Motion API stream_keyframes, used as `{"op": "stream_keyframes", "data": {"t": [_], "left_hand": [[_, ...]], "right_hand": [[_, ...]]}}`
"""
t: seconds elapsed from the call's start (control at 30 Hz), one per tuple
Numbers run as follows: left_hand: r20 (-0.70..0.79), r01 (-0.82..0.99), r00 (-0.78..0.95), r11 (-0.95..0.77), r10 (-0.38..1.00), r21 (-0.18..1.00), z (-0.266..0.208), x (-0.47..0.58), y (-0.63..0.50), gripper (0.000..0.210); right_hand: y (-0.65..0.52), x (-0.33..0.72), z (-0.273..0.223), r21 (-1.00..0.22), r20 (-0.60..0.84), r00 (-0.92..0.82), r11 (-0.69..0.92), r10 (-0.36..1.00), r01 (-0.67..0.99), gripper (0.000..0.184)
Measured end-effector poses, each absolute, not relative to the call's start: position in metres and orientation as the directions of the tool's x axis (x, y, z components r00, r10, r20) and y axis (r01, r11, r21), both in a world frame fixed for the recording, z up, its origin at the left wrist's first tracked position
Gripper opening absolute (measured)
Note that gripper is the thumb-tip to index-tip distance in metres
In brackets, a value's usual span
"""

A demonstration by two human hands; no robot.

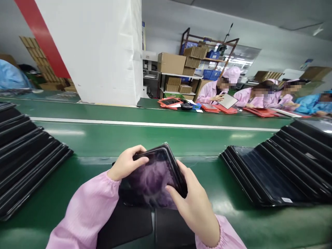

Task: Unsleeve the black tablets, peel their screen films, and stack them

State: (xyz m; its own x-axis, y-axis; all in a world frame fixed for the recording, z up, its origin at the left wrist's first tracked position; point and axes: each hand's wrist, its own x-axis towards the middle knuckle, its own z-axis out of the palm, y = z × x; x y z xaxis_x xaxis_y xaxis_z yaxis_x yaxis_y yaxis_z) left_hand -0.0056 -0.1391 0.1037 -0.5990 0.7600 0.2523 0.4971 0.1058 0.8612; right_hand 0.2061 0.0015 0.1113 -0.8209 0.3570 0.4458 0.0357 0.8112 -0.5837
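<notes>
Between both hands, tilted above the green table, is a small stack of black tablet-like panels (153, 176) with glossy, reflective faces. My left hand (129, 162) grips its upper left edge, thumb on the front face. On the right side, my right hand (193, 197) wraps round the edge, its thumb also on the glossy face. The fingers behind the stack are hidden. Below it, two flat black pieces (129, 224) lie side by side on the table, partly covered by my arms.
Leaning piles of black panels stand at the left (26, 155) and right (280, 166). A green work surface (124, 138) with a white line runs across. Beyond it, several people in pink and blue handle red-edged panels (210, 108). A white pillar (103, 52) rises behind.
</notes>
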Motion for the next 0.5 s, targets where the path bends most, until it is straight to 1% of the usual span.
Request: {"op": "stream_keyframes", "data": {"t": [0.1, 0.17, 0.2, 0.23, 0.27, 0.3, 0.33, 0.37, 0.4, 0.43, 0.47, 0.5], "left_hand": [[0.17, 0.421, -0.558, 0.101, 0.812, 0.901, 0.116, -0.003, -0.157, 0.04], [0.107, 0.385, -0.553, 0.14, 0.826, 0.912, 0.124, 0.001, -0.168, 0.038], [0.085, 0.369, -0.557, 0.154, 0.826, 0.917, 0.126, 0.003, -0.173, 0.037], [0.075, 0.35, -0.566, 0.157, 0.821, 0.924, 0.127, 0.004, -0.177, 0.038], [0.072, 0.326, -0.581, 0.151, 0.811, 0.933, 0.126, 0.006, -0.181, 0.038], [0.072, 0.299, -0.603, 0.141, 0.794, 0.944, 0.125, 0.006, -0.185, 0.04], [0.071, 0.266, -0.628, 0.128, 0.775, 0.956, 0.123, 0.007, -0.19, 0.041], [0.066, 0.226, -0.653, 0.111, 0.755, 0.968, 0.121, 0.006, -0.194, 0.043], [0.053, 0.182, -0.673, 0.095, 0.738, 0.979, 0.118, 0.006, -0.2, 0.045], [0.033, 0.135, -0.687, 0.083, 0.726, 0.987, 0.116, 0.005, -0.205, 0.047], [0.009, 0.091, -0.697, 0.076, 0.717, 0.993, 0.115, 0.004, -0.212, 0.048], [-0.015, 0.052, -0.703, 0.073, 0.711, 0.996, 0.114, 0.003, -0.218, 0.049]], "right_hand": [[0.002, 0.212, 0.107, -0.562, 0.523, -0.814, 0.82, 0.254, -0.105, 0.062], [0.0, 0.213, 0.1, -0.565, 0.588, -0.77, 0.807, 0.245, -0.175, 0.061], [-0.002, 0.213, 0.095, -0.584, 0.621, -0.731, 0.79, 0.284, -0.189, 0.062], [-0.006, 0.212, 0.088, -0.625, 0.642, -0.68, 0.756, 0.355, -0.195, 0.063], [-0.011, 0.211, 0.08, -0.691, 0.636, -0.625, 0.695, 0.453, -0.2, 0.067], [-0.016, 0.209, 0.072, -0.771, 0.593, -0.58, 0.602, 0.558, -0.209, 0.072], [-0.023, 0.207, 0.063, -0.845, 0.519, -0.561, 0.488, 0.645, -0.221, 0.074], [-0.031, 0.204, 0.055, -0.902, 0.428, -0.579, 0.371, 0.694, -0.222, 0.069], [-0.038, 0.201, 0.047, -0.939, 0.342, -0.626, 0.273, 0.701, -0.208, 0.057], [-0.045, 0.197, 0.041, -0.96, 0.279, -0.678, 0.211, 0.681, -0.183, 0.039], [-0.052, 0.193, 0.036, -0.97, 0.242, -0.721, 0.184, 0.649, -0.16, 0.021], [-0.058, 0.189, 0.033, -0.973, 0.227, -0.751, 0.179, 0.62, -0.146, 0.007]]}}
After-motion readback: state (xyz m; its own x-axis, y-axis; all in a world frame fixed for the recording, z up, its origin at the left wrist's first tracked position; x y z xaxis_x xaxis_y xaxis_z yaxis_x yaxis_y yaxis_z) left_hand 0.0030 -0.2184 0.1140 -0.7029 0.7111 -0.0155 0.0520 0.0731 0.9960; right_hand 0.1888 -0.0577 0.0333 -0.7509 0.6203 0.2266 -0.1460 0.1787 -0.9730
